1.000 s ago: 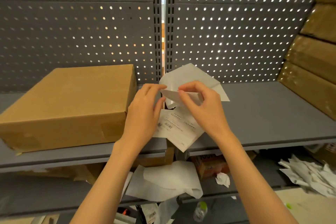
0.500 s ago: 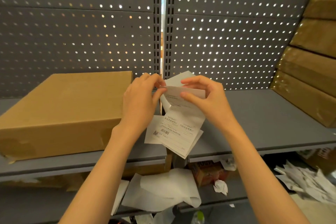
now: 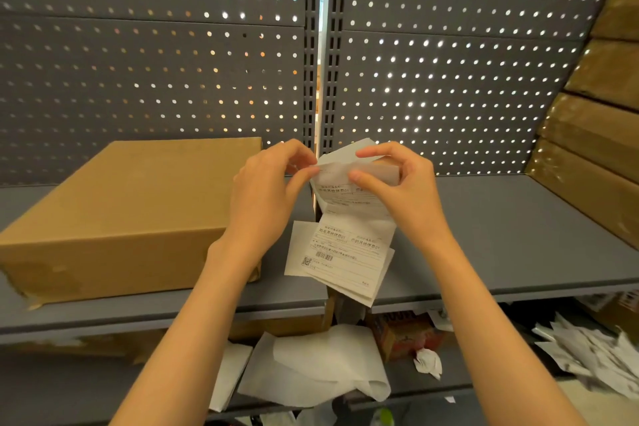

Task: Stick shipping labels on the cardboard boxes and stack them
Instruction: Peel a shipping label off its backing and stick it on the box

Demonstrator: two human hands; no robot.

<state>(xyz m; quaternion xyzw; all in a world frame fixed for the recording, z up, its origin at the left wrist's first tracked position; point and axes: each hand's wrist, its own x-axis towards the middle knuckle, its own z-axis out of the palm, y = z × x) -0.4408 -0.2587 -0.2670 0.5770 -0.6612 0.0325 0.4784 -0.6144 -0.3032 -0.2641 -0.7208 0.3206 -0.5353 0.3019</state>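
1. Both hands were up in front of the shelf, working the top edge of a strip of shipping labels [image 3: 345,245]. The left hand [image 3: 266,190] pinched the top left corner between thumb and fingertip; the right hand [image 3: 404,183] pinched the folded-over top flap with thumb and forefinger
2. The strip hung loose below the hands, over the front edge of the grey shelf [image 3: 501,235], with printed text and a barcode visible lower down
3. The cardboard box [image 3: 121,211] sat flat on the shelf just left of the hands, top face bare, no label on it that I could see. More brown boxes [image 3: 594,135] were stacked at the far right
4. Handling guess: the labels looked thin, floppy and basically weightless, so they'd curl or stick to themselves easily. Best grabbed at a corner, peeling the backing slowly and keeping the sticky side off the fingers
5. The box looked stiff and wide, probably a two-hand lift from the sides
6. Crumpled backing paper [image 3: 311,367] lay on the shelf below
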